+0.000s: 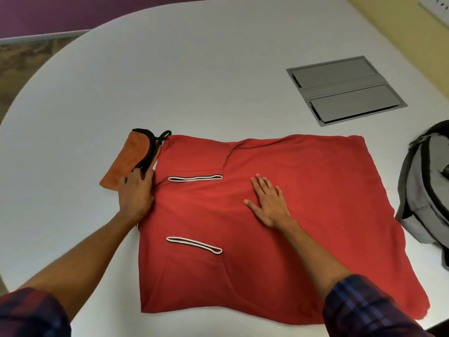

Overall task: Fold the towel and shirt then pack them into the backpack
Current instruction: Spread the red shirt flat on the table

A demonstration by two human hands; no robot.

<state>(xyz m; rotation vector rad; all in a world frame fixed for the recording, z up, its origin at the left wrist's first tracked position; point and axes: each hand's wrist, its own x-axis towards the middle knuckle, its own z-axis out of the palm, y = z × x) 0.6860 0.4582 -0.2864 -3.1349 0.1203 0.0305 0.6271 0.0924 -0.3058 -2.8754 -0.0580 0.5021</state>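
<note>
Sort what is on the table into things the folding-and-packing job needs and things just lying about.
Job: red shirt with white-trimmed sleeves; folded orange towel with black edging; grey backpack.

Lying about: grey metal hatch with two flaps set into the white table.

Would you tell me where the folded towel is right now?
The orange towel lies on the table's left side, against the red shirt's upper-left corner, under the left hand's fingertips.
</note>
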